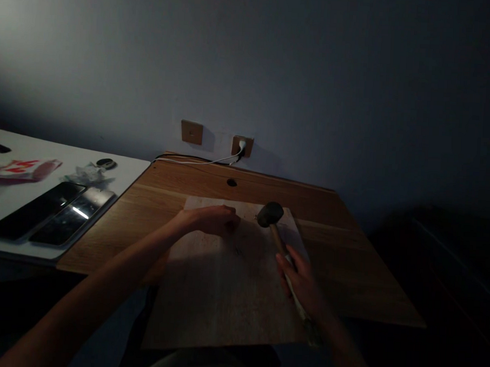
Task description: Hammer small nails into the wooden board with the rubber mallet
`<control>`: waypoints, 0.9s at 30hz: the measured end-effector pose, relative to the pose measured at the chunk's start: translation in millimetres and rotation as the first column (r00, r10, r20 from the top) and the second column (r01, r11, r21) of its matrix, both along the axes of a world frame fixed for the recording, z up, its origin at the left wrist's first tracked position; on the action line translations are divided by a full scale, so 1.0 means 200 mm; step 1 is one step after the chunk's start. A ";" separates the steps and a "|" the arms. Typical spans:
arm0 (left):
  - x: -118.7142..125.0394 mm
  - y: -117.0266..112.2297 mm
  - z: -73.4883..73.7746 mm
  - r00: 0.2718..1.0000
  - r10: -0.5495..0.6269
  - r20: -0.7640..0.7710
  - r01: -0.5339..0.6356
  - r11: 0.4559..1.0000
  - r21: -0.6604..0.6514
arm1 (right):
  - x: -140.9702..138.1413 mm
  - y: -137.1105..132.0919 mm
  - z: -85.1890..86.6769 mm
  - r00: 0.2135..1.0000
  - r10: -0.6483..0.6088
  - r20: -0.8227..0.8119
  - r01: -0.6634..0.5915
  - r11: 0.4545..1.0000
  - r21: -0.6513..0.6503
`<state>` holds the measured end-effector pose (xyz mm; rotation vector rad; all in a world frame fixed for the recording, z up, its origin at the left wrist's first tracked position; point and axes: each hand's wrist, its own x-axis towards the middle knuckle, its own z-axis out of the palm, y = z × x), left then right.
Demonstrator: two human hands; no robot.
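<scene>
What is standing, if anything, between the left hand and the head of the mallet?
Nothing visible stands in the way. Between the left hand and the mallet head, only the surface of the board shows, with small marks or bits too dim to identify.

One mallet (278, 238), one board (219, 301), two wall plates (191, 132), apparently two phones (36, 211)

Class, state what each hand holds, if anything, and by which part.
Right hand: a black, round-headed mallet, gripped partway along its straight wooden handle. Left hand: too dark to tell.
</scene>
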<state>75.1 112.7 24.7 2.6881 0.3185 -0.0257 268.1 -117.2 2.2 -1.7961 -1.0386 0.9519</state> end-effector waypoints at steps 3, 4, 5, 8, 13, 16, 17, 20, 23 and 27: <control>0.02 0.00 -0.01 1.000 0.015 -0.008 -0.015 1.000 -0.001 | 0.01 -0.05 -0.01 1.000 -0.011 0.004 0.011 1.000 0.006; 0.02 0.00 -0.01 1.000 0.019 -0.003 -0.019 1.000 -0.005 | 0.02 -0.06 -0.01 1.000 -0.015 0.009 0.014 1.000 0.003; 0.02 0.01 -0.02 1.000 0.025 0.007 -0.025 1.000 -0.012 | 0.03 -0.07 -0.01 1.000 -0.020 0.012 0.020 1.000 -0.004; 0.04 0.03 -0.03 0.996 0.066 0.062 -0.064 0.997 -0.041 | 0.04 -0.09 -0.01 0.999 -0.051 0.003 0.051 0.998 -0.037; 0.13 0.07 -0.07 0.976 0.108 0.191 -0.117 0.992 0.037 | 0.03 -0.10 -0.01 0.997 -0.074 -0.013 0.074 0.997 -0.032; 0.18 0.09 -0.09 0.975 0.092 0.200 -0.114 0.988 0.101 | 0.03 -0.10 -0.02 0.996 -0.084 -0.029 0.082 0.995 -0.064; 0.19 0.10 -0.09 0.976 0.092 0.199 -0.117 0.986 0.116 | 0.03 -0.11 -0.02 0.996 -0.080 -0.035 0.078 0.994 -0.073; 0.21 0.10 -0.10 0.975 0.082 0.205 -0.112 0.984 0.136 | 0.03 -0.12 -0.03 0.997 -0.062 -0.044 0.058 0.996 -0.069; 0.23 0.09 -0.09 0.976 0.047 0.215 -0.084 0.982 0.166 | 0.03 -0.12 -0.03 0.998 -0.048 -0.029 0.047 0.997 -0.055; 0.26 0.09 -0.09 0.971 0.016 0.238 -0.051 0.989 0.140 | 0.03 -0.12 -0.02 0.999 -0.032 -0.026 0.030 0.998 -0.063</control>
